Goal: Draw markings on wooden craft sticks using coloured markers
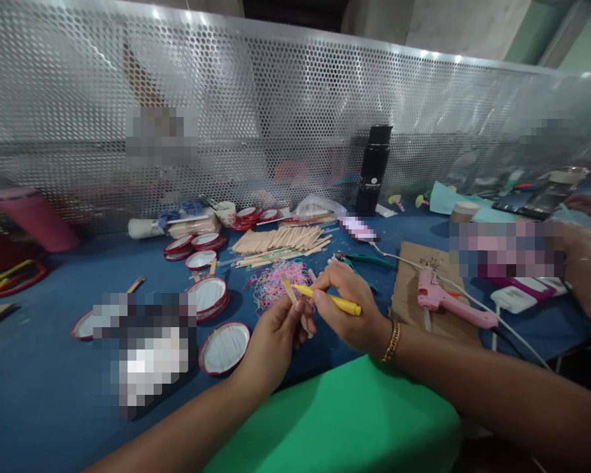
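My left hand (282,328) is closed round a flat wooden craft stick (290,290), its upper end coloured yellow. In my right hand (347,307) is a yellow marker (342,303), the tip at the coloured part of the stick. Just behind my hands lies a heap of thin pink, blue and purple loops (276,282), like small rubber bands. Beyond it is a pile of plain craft sticks (280,241). Round red-rimmed lids (225,348) with pale insides lie left of my left hand, some stacked.
A pink glue gun (448,305) rests on cardboard (408,263) at right, with a white cable beside it. Green-handled pliers (369,260) lie behind my right hand. A black bottle (374,171) stands by the perforated metal screen (300,98). Another person's arm (584,263) is at far right.
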`<action>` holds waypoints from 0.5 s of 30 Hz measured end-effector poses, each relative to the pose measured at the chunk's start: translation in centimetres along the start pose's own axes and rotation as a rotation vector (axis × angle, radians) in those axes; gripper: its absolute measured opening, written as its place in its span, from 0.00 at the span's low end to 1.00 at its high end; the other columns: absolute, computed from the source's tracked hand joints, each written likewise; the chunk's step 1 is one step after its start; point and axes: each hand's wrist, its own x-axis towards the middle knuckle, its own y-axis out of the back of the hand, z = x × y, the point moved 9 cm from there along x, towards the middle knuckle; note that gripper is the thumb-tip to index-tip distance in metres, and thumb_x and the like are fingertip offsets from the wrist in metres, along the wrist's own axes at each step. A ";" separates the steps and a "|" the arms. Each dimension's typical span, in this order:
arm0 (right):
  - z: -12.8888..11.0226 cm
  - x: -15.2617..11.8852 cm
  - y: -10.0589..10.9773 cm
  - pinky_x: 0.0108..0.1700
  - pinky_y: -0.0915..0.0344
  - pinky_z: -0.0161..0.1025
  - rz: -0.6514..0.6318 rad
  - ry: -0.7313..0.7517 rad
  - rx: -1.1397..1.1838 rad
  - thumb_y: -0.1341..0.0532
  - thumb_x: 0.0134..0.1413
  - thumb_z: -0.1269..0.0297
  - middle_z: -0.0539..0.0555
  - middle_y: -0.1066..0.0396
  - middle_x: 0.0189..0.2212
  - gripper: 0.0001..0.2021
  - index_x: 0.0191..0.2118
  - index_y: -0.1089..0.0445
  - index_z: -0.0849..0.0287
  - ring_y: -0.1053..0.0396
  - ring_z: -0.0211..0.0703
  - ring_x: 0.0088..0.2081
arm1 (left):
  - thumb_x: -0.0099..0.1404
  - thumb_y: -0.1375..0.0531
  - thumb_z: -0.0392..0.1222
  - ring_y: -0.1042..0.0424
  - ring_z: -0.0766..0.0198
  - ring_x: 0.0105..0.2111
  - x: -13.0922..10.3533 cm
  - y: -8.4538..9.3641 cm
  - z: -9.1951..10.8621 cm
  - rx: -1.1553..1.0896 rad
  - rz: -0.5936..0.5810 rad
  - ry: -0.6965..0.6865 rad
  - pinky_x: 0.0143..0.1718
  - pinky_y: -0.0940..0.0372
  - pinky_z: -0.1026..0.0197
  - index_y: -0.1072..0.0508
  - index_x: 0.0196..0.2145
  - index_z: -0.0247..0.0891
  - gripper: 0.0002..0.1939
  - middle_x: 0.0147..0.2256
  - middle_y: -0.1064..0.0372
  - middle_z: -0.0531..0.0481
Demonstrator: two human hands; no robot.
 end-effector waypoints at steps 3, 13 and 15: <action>0.0 0.0 0.2 0.41 0.39 0.43 0.020 -0.002 0.016 0.44 0.54 0.69 0.49 0.29 0.24 0.05 0.28 0.35 0.55 0.34 0.41 0.30 | 0.69 0.48 0.45 0.43 0.71 0.19 0.0 0.0 0.1 0.003 0.001 -0.007 0.20 0.48 0.68 0.32 0.28 0.38 0.14 0.20 0.38 0.57; 0.2 0.0 0.0 0.41 0.40 0.43 0.009 -0.014 0.014 0.44 0.53 0.69 0.49 0.29 0.24 0.05 0.28 0.35 0.56 0.35 0.41 0.30 | 0.68 0.47 0.45 0.42 0.71 0.19 0.0 0.1 0.1 -0.013 0.008 -0.017 0.20 0.47 0.68 0.33 0.28 0.38 0.13 0.21 0.37 0.57; 0.0 0.0 -0.2 0.41 0.40 0.43 -0.011 0.008 0.038 0.44 0.54 0.69 0.49 0.29 0.25 0.05 0.28 0.34 0.56 0.35 0.41 0.30 | 0.68 0.47 0.45 0.43 0.71 0.19 0.0 0.1 0.2 -0.009 0.009 -0.027 0.20 0.48 0.68 0.33 0.27 0.38 0.14 0.21 0.38 0.57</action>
